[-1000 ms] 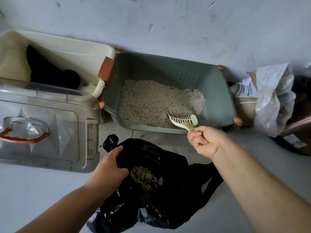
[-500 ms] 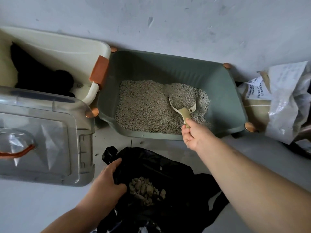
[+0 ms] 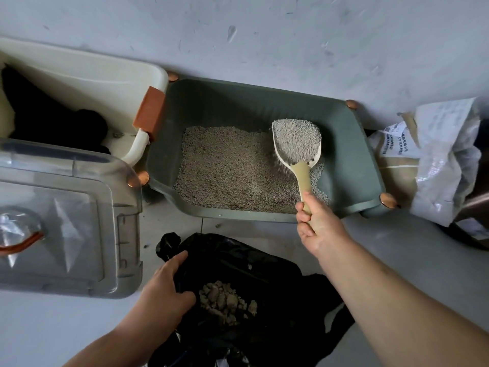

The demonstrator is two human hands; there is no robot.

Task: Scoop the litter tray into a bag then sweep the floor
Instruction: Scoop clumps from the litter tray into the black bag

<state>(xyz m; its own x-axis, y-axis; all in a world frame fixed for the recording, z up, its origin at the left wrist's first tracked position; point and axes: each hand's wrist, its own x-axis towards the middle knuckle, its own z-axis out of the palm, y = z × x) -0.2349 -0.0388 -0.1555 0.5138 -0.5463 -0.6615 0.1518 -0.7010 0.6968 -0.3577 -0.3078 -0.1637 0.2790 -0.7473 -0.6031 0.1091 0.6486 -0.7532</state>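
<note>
A green litter tray [image 3: 352,154] stands against the wall, holding grey litter [image 3: 227,168]. My right hand [image 3: 316,221] grips the handle of a cream slotted scoop [image 3: 297,143], which is lifted over the tray's right side and heaped with litter. In front of the tray a black bag [image 3: 264,274] lies open on the floor with a pile of litter clumps [image 3: 225,300] inside. My left hand [image 3: 164,287] grips the bag's left edge, thumb inside the opening.
A cream bin [image 3: 87,75] with an orange latch and dark contents stands left of the tray. A clear plastic lid [image 3: 66,215] lies before it. Paper and plastic sacks [image 3: 444,160] lean at the right. Grey floor surrounds the bag.
The scoop dug into the litter on the tray's right side and has come up full. My left hand has stayed on the bag's edge.
</note>
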